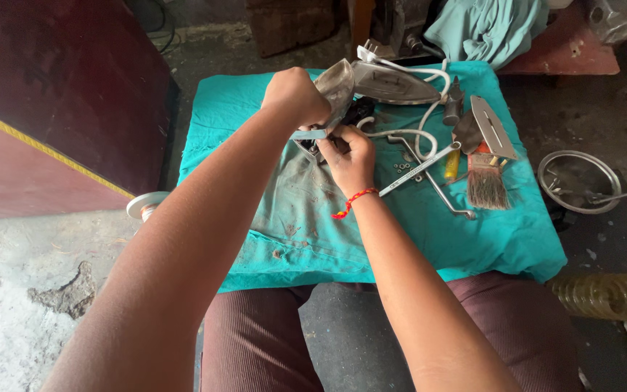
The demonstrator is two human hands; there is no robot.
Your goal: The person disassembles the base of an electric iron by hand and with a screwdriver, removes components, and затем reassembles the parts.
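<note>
Both hands clamped: left hand (295, 94) gripping shiny iron cover (335, 87), right hand (350, 156) pinching beneath it, near teal cloth's (270, 218) far edge; probably stiff, slippery, sharp-rimmed metal.

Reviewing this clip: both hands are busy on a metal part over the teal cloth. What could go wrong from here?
1. The left hand and right hand grip a shiny curved metal cover; its edge might cut skin.
2. Small loose metal nuts on the teal cloth could roll off and get lost.
3. The white power cord loops nearby and may snag.
</note>
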